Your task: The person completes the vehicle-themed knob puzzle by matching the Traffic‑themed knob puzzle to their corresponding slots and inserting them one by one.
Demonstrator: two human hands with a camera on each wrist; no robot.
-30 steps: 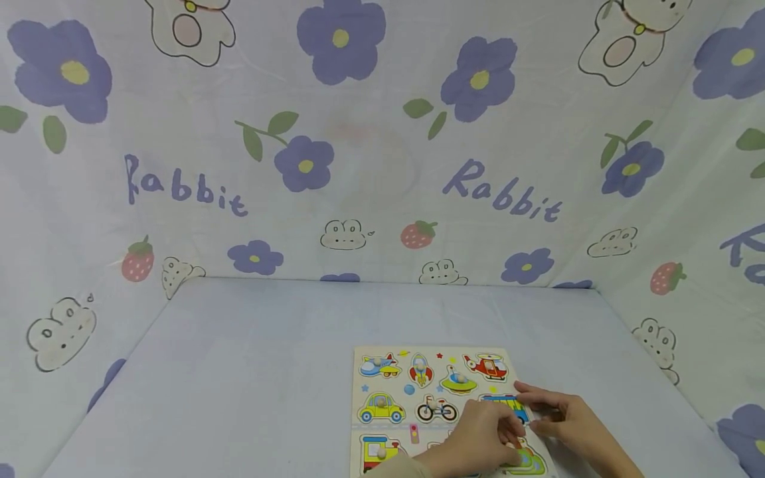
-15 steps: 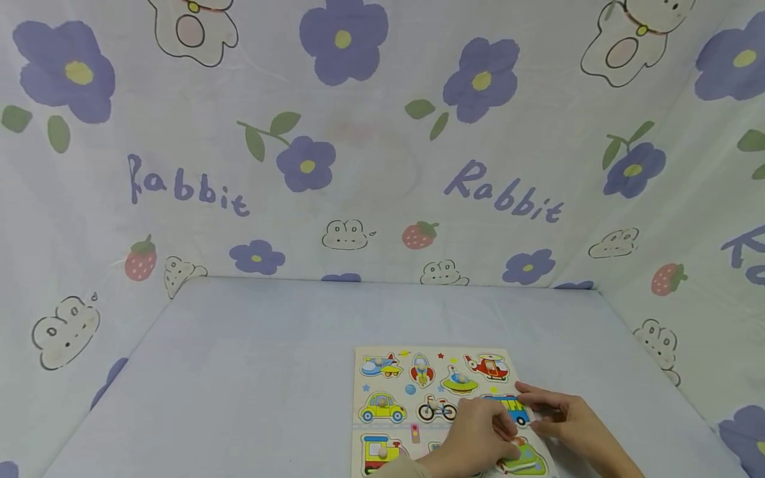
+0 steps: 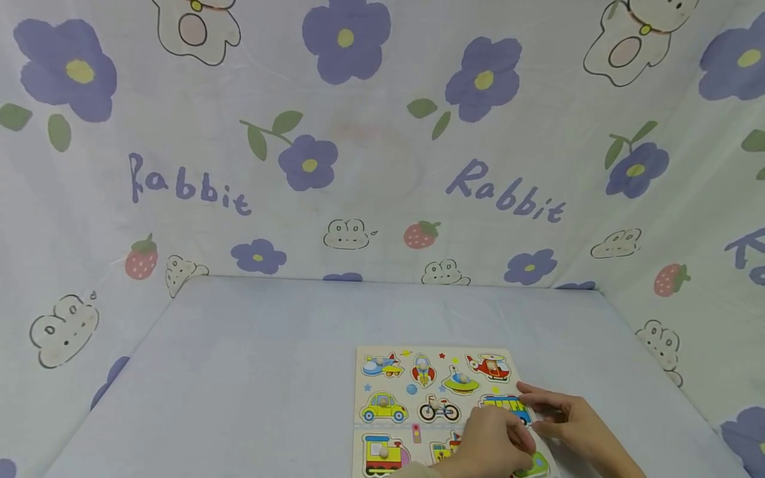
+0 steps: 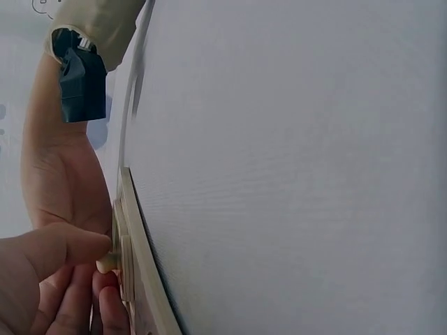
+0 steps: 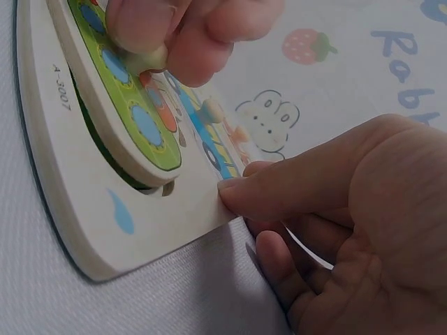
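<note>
A wooden knob puzzle board [image 3: 362, 388] with vehicle pieces lies at the lower right of the head view. My left hand [image 3: 495, 438] pinches the small knob [image 5: 158, 58] of a green puzzle piece [image 5: 144, 132] with blue round wheels. In the right wrist view this piece sits raised and askew over its cut-out, whose dark green floor shows at one side. My right hand [image 3: 570, 421] grips the board's right edge between thumb and fingers, beside the blue and yellow bus piece [image 3: 502, 401]. In the left wrist view, the left thumb [image 4: 84, 243] presses against the knob.
Other pieces sit in the board, among them a car [image 3: 383, 407], a bicycle [image 3: 439, 409], a train [image 3: 382, 455] and a helicopter [image 3: 491, 367]. A pale cloth covers the table [image 3: 251, 372]. Patterned fabric walls [image 3: 370, 166] stand behind and at both sides.
My left hand has shifted a little to the right with the green piece, uncovering more of the piece left of it. My right hand keeps its hold on the board's edge.
</note>
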